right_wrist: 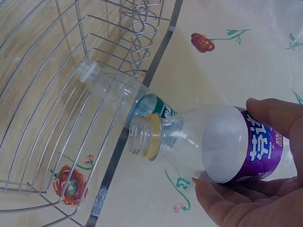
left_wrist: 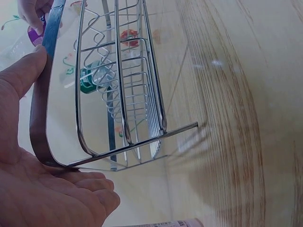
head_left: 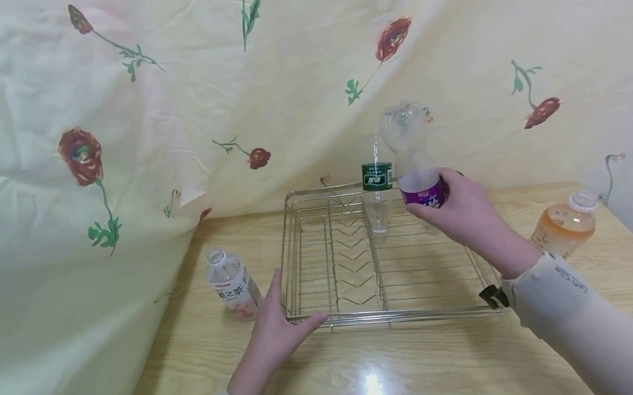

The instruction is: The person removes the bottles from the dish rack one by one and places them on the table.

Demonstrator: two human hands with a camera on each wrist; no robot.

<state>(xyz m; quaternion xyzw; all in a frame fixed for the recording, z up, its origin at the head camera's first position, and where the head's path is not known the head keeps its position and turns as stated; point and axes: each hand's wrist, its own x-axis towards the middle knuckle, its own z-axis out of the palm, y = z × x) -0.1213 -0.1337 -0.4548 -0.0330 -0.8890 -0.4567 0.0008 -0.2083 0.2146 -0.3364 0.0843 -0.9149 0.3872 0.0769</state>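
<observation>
My right hand [head_left: 466,218] grips a clear plastic bottle with a purple label [head_left: 422,189], holding it upside down above the back right of a wire dish rack [head_left: 362,317]. Its uncapped mouth with a yellow ring points toward the rack wires in the right wrist view. Close beside it, a clear bottle with a green label [head_left: 376,177] stands inverted in the rack, neck among the wires. At the front left corner, my left hand [head_left: 276,326] rests against the rack, thumb along the front rim and index finger extended along the left side.
A clear bottle with a white label [head_left: 233,287] stands left of the rack. To the right is a bottle with an orange label [head_left: 563,228], partly hidden by my right arm. A flowered cloth [head_left: 303,92] hangs behind and left of the wooden table [head_left: 423,370].
</observation>
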